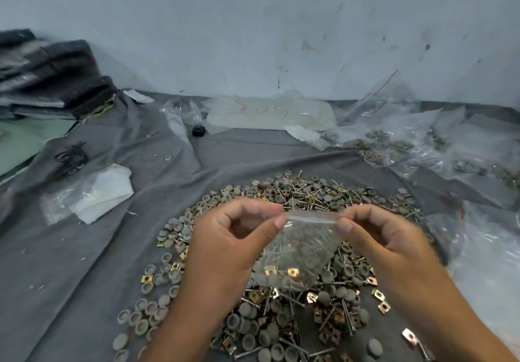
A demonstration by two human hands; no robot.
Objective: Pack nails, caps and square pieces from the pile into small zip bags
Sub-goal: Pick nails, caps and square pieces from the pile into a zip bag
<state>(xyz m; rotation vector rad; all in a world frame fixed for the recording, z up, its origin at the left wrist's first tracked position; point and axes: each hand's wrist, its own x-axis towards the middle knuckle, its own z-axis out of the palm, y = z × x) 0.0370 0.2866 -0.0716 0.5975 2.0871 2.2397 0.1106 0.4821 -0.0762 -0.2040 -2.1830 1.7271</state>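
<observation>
A small clear zip bag (pixel 298 252) hangs above the pile, holding nails, grey caps and gold square pieces. My left hand (pixel 225 237) pinches the left end of its top strip between thumb and forefinger. My right hand (pixel 377 237) pinches the right end the same way. Below spreads the pile (pixel 281 313) of grey round caps, thin nails and gold square pieces on a grey cloth (pixel 98 263).
Filled clear bags (pixel 408 147) lie heaped at the right and back right. A stack of empty bags (pixel 270 114) leans at the wall. White paper and plastic (pixel 98 192) lie at the left; folded dark blankets (pixel 50 74) sit far left.
</observation>
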